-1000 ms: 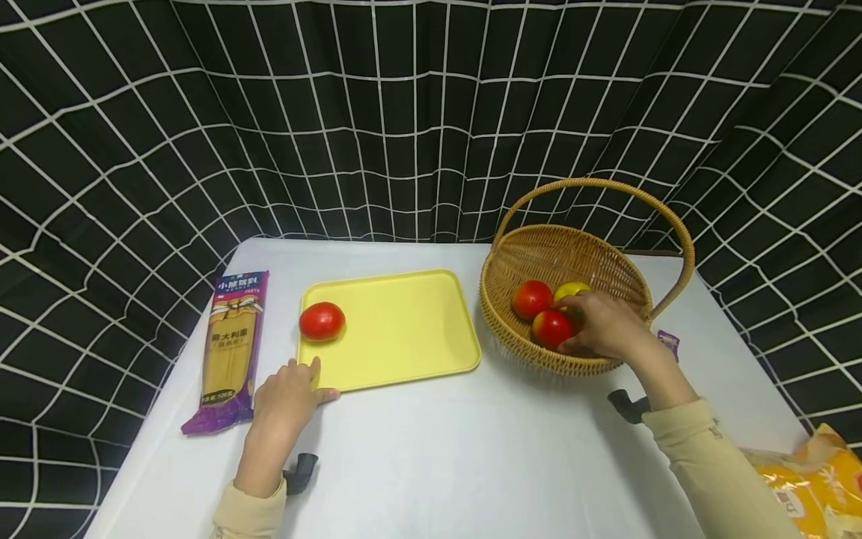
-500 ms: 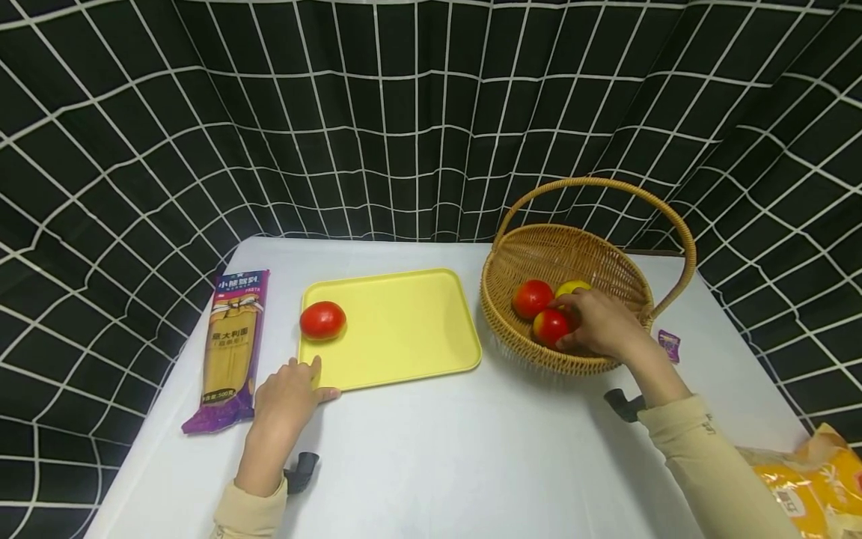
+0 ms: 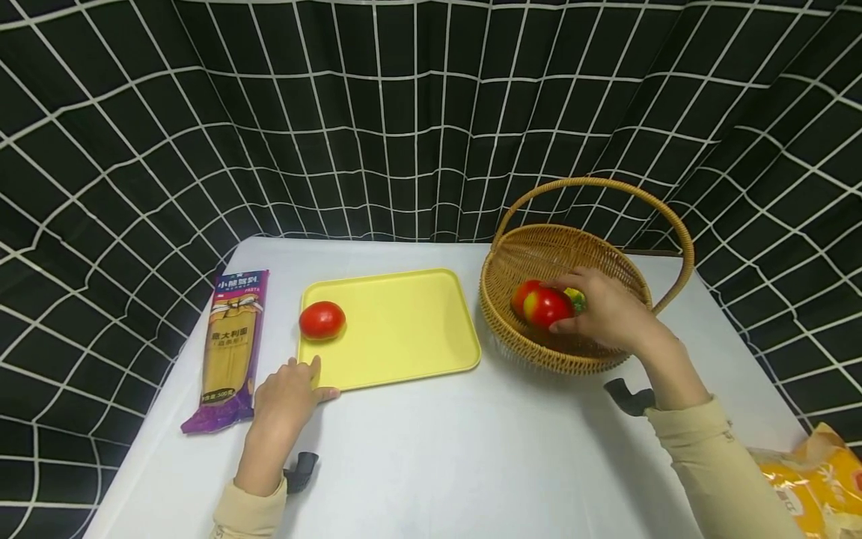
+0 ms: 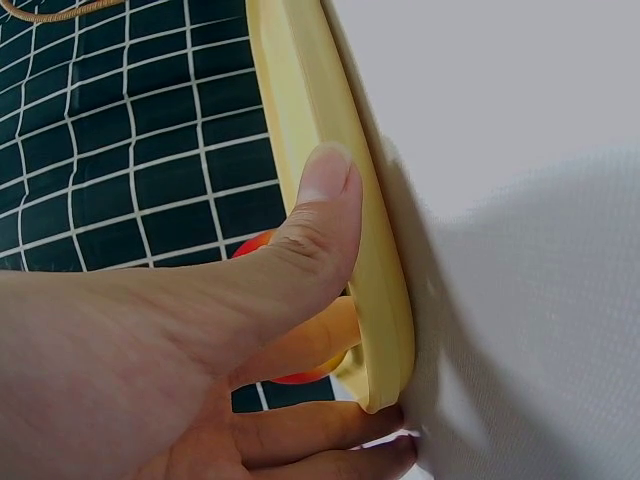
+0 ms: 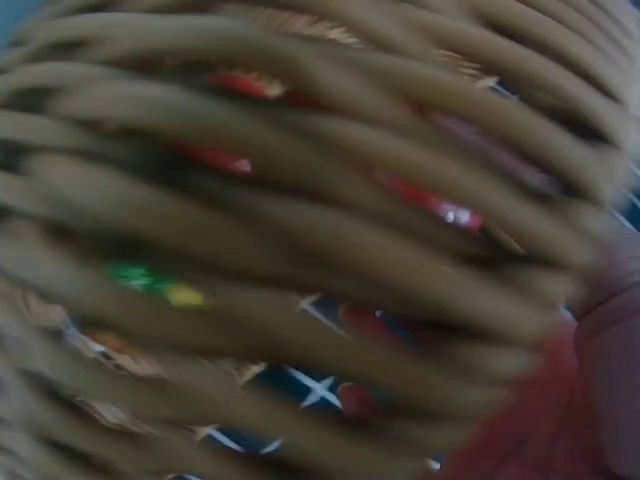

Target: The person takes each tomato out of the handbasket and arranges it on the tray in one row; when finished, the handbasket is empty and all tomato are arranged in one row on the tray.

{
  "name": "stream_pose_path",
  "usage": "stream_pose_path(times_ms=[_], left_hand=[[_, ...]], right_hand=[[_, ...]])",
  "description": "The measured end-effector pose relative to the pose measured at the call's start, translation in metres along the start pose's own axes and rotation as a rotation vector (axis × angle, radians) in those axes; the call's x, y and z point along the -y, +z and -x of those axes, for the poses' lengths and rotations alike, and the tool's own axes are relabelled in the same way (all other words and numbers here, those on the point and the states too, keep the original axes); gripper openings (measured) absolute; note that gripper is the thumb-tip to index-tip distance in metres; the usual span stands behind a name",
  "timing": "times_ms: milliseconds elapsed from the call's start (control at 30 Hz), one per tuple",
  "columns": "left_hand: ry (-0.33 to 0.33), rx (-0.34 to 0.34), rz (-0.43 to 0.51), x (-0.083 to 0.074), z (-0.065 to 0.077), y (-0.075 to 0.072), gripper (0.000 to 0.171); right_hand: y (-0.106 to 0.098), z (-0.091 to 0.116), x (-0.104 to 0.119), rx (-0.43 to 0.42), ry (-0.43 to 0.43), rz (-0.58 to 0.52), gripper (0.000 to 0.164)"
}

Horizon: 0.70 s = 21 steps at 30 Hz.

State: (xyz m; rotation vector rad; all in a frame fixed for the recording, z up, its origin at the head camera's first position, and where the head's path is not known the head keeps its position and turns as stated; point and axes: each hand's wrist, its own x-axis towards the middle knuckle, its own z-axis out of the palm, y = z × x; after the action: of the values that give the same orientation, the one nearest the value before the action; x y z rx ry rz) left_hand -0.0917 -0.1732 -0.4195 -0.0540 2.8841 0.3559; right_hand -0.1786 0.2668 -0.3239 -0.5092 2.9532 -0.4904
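Observation:
In the head view my left hand [image 3: 286,397] holds the near left corner of a yellow tray [image 3: 404,329]. Its thumb [image 4: 325,215] lies along the rim in the left wrist view, the other fingers around the corner. A red tomato [image 3: 322,320] rests at the tray's left end. My right hand [image 3: 609,311] reaches into a wicker basket [image 3: 494,311] and grips a red-and-yellow apple [image 3: 547,308] between thumb and fingers. Behind that apple sits another red fruit [image 3: 521,293], partly hidden. A yellow-and-green item [image 3: 575,298] shows beside the fingers. Blurred basket weave [image 5: 300,220] fills most of the right wrist view.
A purple pasta pack [image 3: 232,344] lies left of the tray. The basket's tall handle [image 3: 592,182] arches over its opening. An orange bag [image 3: 815,479] lies at the near right corner. Black gridded cloth [image 3: 417,120] hangs behind the white table [image 3: 431,457].
My right hand has moved slightly up and left with the apple, which now covers part of the red fruit behind it. More green shows beside the fingers. The left hand has stayed put.

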Motion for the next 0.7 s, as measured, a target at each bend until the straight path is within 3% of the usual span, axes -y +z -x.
stream_pose_path(times_ms=[300, 700], left_hand=[[0.001, -0.025, 0.031, 0.002, 0.002, 0.001, 0.073], [-0.018, -0.007, 0.03, 0.001, 0.0, 0.002, 0.074]], right_hand=[[-0.01, -0.01, 0.041, -0.167, -0.079, -0.087, 0.067], [0.015, -0.052, 0.091, -0.234, -0.234, -0.202, 0.064]])
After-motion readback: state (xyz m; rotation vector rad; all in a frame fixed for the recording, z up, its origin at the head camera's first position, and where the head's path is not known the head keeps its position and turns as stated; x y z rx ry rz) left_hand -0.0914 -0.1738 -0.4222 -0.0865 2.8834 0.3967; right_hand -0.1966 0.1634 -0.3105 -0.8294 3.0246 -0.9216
